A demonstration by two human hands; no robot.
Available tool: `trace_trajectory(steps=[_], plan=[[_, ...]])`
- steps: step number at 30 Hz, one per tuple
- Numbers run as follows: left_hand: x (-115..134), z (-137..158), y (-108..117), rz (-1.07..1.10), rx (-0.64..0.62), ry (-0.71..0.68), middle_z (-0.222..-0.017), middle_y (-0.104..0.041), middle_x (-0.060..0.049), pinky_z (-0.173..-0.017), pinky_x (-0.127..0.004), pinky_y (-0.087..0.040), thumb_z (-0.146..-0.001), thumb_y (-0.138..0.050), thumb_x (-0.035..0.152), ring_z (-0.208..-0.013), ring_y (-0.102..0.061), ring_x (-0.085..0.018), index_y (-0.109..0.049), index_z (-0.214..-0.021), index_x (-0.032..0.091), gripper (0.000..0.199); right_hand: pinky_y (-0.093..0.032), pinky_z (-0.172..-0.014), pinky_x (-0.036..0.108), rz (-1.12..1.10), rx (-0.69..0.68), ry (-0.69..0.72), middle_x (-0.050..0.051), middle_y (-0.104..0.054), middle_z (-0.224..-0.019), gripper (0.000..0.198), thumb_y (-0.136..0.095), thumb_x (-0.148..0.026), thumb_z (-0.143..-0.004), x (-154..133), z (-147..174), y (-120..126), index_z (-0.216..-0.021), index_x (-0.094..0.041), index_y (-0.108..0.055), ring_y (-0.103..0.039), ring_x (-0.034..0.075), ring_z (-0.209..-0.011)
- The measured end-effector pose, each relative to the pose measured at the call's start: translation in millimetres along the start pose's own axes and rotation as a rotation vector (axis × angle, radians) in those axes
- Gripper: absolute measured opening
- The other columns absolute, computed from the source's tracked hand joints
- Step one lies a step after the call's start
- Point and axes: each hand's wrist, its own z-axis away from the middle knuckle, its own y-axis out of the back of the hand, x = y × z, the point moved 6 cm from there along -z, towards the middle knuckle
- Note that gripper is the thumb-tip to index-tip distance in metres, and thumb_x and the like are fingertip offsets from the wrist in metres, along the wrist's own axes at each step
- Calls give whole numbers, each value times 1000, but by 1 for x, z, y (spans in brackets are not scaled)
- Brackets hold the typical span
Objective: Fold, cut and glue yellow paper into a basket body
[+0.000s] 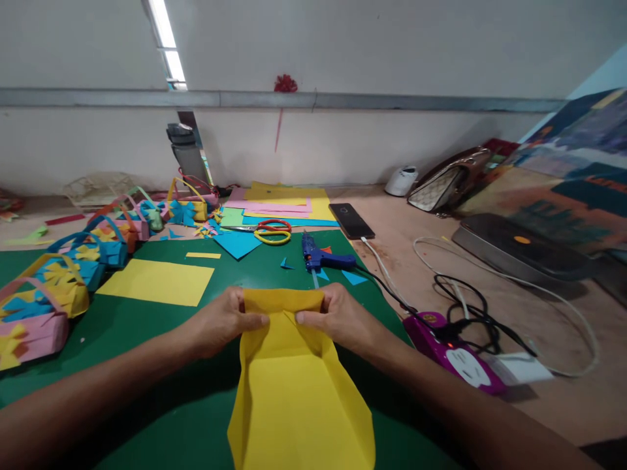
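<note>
Between my hands is a sheet of yellow paper (pixel 301 398), creased and partly folded up at its sides and far end. My left hand (pixel 223 323) pinches the far left corner, thumb on the inner face. At the far right corner my right hand (pixel 337 316) grips the same paper, its thumb pressed on the inside near a fold. The fingers behind the paper are hidden. Just beyond my right hand lies a blue glue gun (pixel 323 254) with its cord running right. A flat yellow paper rectangle (pixel 157 282) rests left of my left hand.
Several small paper baskets (pixel 102 251) line the left side of the green mat (pixel 161 365). Scissors (pixel 273 232), paper scraps and stacked coloured sheets (pixel 289 196) lie ahead. On the right are a phone (pixel 351 220), a purple power strip (pixel 453 352), tangled cables and a bag (pixel 448 179).
</note>
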Motion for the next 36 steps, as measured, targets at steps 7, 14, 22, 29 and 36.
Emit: trace_trajectory(steps=[7,14,22,29,36], plan=[[-3,-1,4,123,66,39,-74,-73,-4,-59,-22,-47,-54,-66,8,-61,-63,-15,-75,-83,15,31,-37,-47,19,-75,172,-2,-2,-61,-62,13,-61,-20,-59,-3,6,6,-68,-17,-70,-50,9,-55],[2,3,5,23,143,74,-64,-70,0,-49,-18,-44,-50,-67,7,-52,-59,-11,-72,-68,16,21,-35,-45,18,-10,172,-28,-1,-60,-63,4,-61,-17,-57,-4,12,7,-61,-17,-63,-47,9,-54],[4,3,7,-104,90,47,-64,-69,0,-49,-19,-46,-56,-67,12,-53,-60,-12,-69,-66,15,11,-34,-47,20,134,86,33,-1,-59,-63,12,-50,-11,-61,-4,9,7,-61,-17,-60,-48,10,-55],[9,6,7,-237,94,16,-63,-68,0,-50,-19,-46,-57,-63,12,-56,-59,-13,-69,-62,14,8,-38,-55,21,416,-73,95,-2,-61,-66,23,-45,-5,-63,-11,11,6,-68,-17,-64,-52,11,-60],[7,5,6,-301,84,-38,-75,-71,-3,-57,-22,-48,-61,-63,15,-66,-63,-15,-68,-62,15,6,-42,-75,26,647,-201,149,4,-70,-94,31,-57,-8,-67,-20,21,6,-93,-17,-69,-61,18,-85]])
